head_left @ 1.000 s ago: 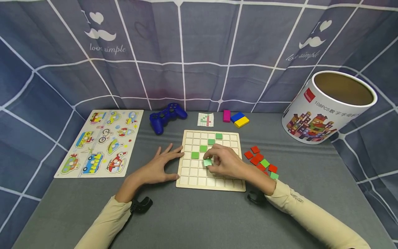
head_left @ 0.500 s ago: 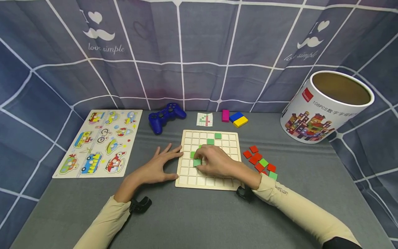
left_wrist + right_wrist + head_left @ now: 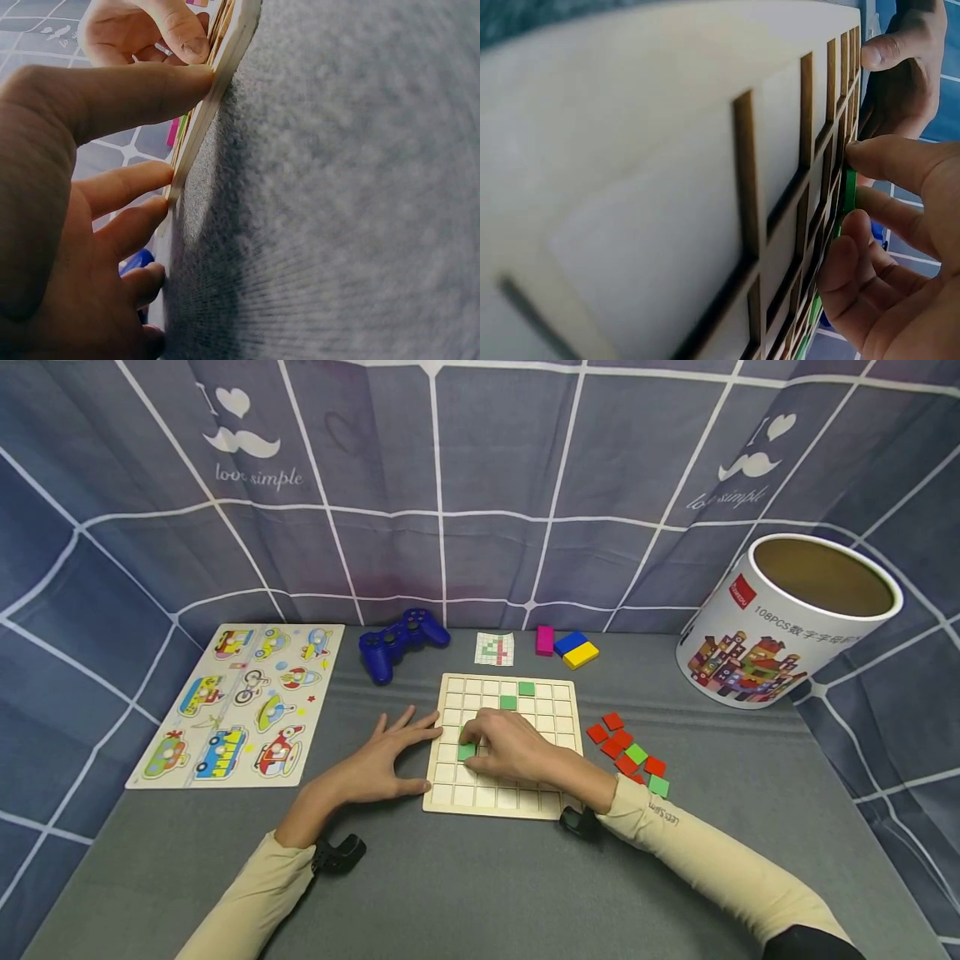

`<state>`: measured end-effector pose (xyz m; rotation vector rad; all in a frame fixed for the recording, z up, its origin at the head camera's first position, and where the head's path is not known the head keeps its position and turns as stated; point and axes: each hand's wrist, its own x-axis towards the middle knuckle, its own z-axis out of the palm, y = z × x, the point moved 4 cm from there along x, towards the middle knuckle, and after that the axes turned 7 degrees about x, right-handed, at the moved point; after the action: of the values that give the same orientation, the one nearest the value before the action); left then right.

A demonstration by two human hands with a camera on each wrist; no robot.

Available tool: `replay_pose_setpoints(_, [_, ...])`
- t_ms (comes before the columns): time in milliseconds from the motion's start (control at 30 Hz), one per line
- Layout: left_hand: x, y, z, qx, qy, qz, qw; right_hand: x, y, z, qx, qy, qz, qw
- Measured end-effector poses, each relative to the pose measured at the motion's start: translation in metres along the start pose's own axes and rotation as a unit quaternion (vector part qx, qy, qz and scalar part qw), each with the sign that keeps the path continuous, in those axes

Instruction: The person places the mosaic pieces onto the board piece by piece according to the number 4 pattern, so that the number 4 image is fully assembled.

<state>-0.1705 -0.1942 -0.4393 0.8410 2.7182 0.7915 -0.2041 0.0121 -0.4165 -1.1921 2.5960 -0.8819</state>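
A pale wooden grid board [image 3: 504,806] lies flat on the table. My left hand [image 3: 382,766] has its fingers spread and fairly straight, fingertips and thumb at the board's left edge; the left wrist view shows the thumb [image 3: 150,94] right at the rim. Over the left-middle cells, my right hand [image 3: 510,747] pinches a green square tile [image 3: 467,752] between thumb and finger. That tile [image 3: 850,189] is low at the grid in the right wrist view. Two green tiles, one of them the upper tile [image 3: 527,689], sit in cells further up; the right hand hides other cells.
Several loose red tiles [image 3: 597,733] and two green tiles [image 3: 658,786] lie right of the board. Behind it are a small pattern card [image 3: 494,649], coloured blocks [image 3: 581,654] and a blue game controller [image 3: 403,642]. A picture board [image 3: 236,706] lies left, a big tub [image 3: 780,627] stands right.
My right hand has carried the green tile leftward over the board, from the middle cells to the left columns, and now covers more of the seated tiles. The left hand stays at the edge.
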Motion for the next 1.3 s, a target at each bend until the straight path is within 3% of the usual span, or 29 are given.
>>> replay_pose_setpoints(467, [0.000,-0.001,0.000,0.007,0.001,-0.003,1.0000,-0.020,0.010,-0.014,0.016,0.043,-0.007,0.999])
replay_pose_setpoints(1067, [-0.002,-0.001,-0.002,0.008,0.008,0.003,0.9999,-0.099,0.036,-0.049,-0.003,0.074,0.036,0.997])
replay_pose_setpoints(1300, [0.000,0.000,0.000,-0.002,0.004,0.007,1.0000,-0.129,0.053,-0.069,-0.022,0.106,0.056,0.993])
